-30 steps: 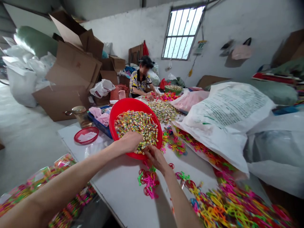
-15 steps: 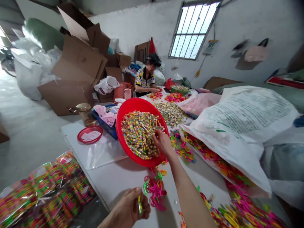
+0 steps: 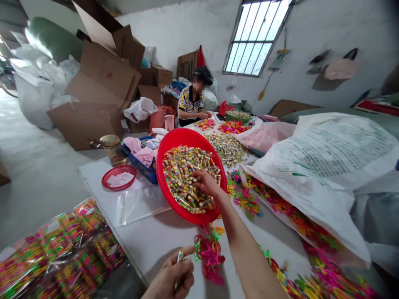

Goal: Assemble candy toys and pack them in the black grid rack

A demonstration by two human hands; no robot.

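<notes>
A red basin (image 3: 160, 174) stands tilted toward me on the table, full of small patterned tubes (image 3: 181, 176) with coloured bands and pale ends. Inside it, my right hand (image 3: 205, 183) reaches down onto the tubes with its fingers apart; whether a fingertip has hold of one is hard to see. Lower down, my left hand (image 3: 177, 274) is closed around a small tube (image 3: 180, 256) with yellow and green on it, and its index finger points right. Beside that fingertip lies a small pile of pink, green and orange plastic pieces (image 3: 209, 257).
A white sack (image 3: 324, 158) spills coloured plastic pieces (image 3: 324, 270) at right. A red basket (image 3: 104, 182) with papers, a blue tray (image 3: 146, 172) and a mug (image 3: 112, 147) stand left. Packed bags (image 3: 75, 249) lie low left. Another person (image 3: 191, 101) sits at the far end.
My right hand has shifted left across the tubes, and its fingers have spread. My left hand has turned, its index finger now stretched out, still holding the small tube.
</notes>
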